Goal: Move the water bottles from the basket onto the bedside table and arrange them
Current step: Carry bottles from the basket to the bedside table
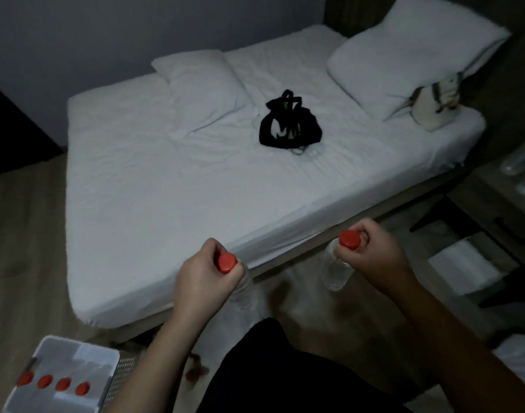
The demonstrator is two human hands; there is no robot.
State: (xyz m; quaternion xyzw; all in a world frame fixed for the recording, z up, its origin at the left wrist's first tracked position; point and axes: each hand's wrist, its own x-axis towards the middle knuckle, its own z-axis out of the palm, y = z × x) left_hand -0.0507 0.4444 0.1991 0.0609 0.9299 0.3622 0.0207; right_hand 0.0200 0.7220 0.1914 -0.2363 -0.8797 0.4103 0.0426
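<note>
My left hand [206, 274] grips a clear water bottle [245, 290] by its neck, just under the red cap, and the bottle hangs upright near the bed's front edge. My right hand [371, 251] holds a second clear bottle [336, 271] the same way, red cap on top. A white basket [110, 380] stands on the floor at the bottom left, with several red-capped bottles [54, 383] in a row inside it. The bedside table [476, 192] is at the right edge, with clear bottles [520, 171] lying or standing on it, blurred.
A bed with a white sheet [195, 189] fills the middle, carrying two pillows, a black bag [289, 125] and a pale bag [437, 105]. Wooden floor lies to the left. A dark chair leg and white cloth [461, 269] sit below the table.
</note>
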